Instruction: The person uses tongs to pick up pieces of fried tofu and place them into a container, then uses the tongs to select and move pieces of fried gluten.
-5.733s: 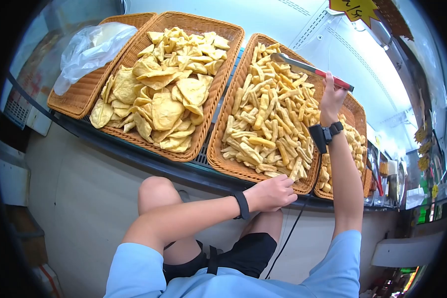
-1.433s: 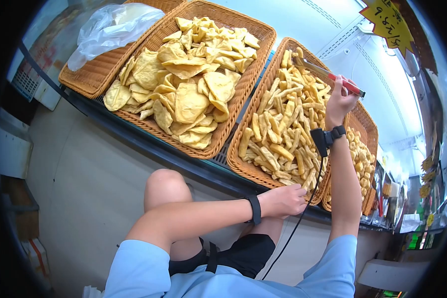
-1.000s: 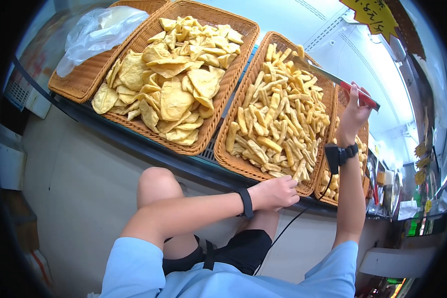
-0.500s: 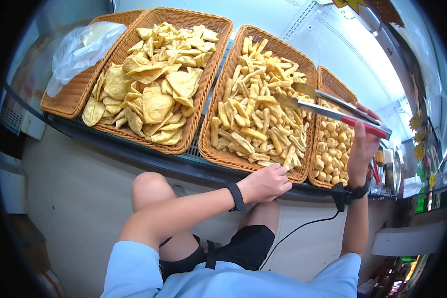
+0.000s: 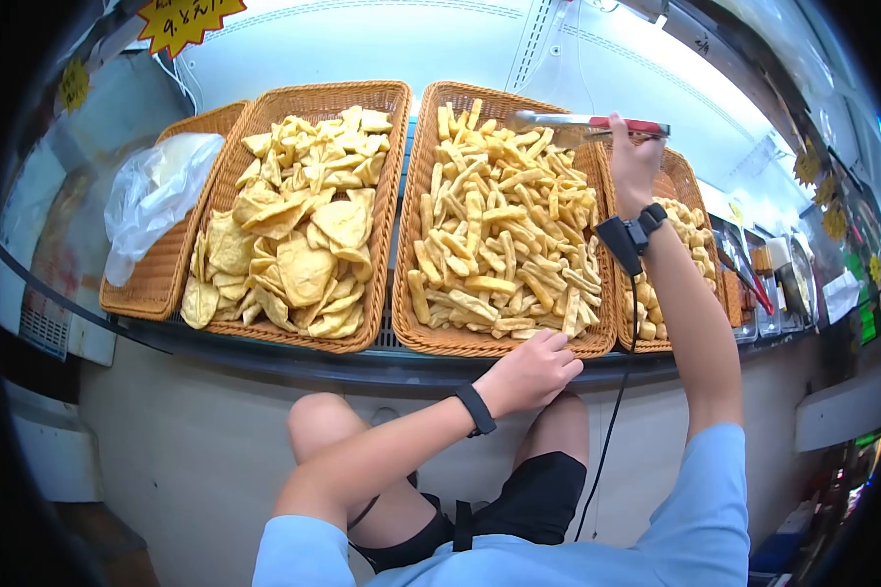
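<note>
My right hand grips metal tongs with red handles. They point left, level above the back right of the middle basket; I see nothing between their tips. Pale yellow fried tofu-like strips are heaped in that basket. My left hand is closed, its curled fingers at the front rim of the same basket; whether they hold the rim is hidden. A wicker basket to the left carries flat, folded yellow pieces.
On the far left, a white plastic bag lies in another wicker basket. Round yellow pieces fill the right basket, partly behind my forearm. Other red-handled tongs lie farther right. A black cable hangs from my right wrist.
My right hand has moved the tongs up and back, from the strips to above the basket's back edge. The view has turned and shifted. My left hand stays at the front rim.
</note>
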A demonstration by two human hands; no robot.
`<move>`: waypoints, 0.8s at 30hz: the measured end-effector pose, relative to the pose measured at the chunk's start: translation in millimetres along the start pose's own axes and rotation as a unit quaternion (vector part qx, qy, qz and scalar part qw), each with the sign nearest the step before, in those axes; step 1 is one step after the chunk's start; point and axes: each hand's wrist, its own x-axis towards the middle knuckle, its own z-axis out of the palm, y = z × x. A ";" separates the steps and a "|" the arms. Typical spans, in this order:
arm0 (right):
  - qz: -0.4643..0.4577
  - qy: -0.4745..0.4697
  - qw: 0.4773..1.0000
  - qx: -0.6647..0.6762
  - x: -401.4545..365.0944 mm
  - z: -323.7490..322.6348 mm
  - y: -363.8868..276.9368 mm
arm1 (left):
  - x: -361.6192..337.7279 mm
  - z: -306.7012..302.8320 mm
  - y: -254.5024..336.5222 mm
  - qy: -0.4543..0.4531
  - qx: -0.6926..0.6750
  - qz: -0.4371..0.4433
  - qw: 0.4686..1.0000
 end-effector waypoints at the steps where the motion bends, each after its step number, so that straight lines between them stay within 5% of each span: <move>1: -0.017 0.002 1.000 0.007 -2.6 7.7 -0.1 | 0.8 -0.8 0.5 0.000 0.001 0.000 1.000; 24: -0.038 -0.002 0.997 0.069 -28.5 37.7 3.7 | 1.2 -0.8 -0.9 -0.005 -0.014 -0.005 1.000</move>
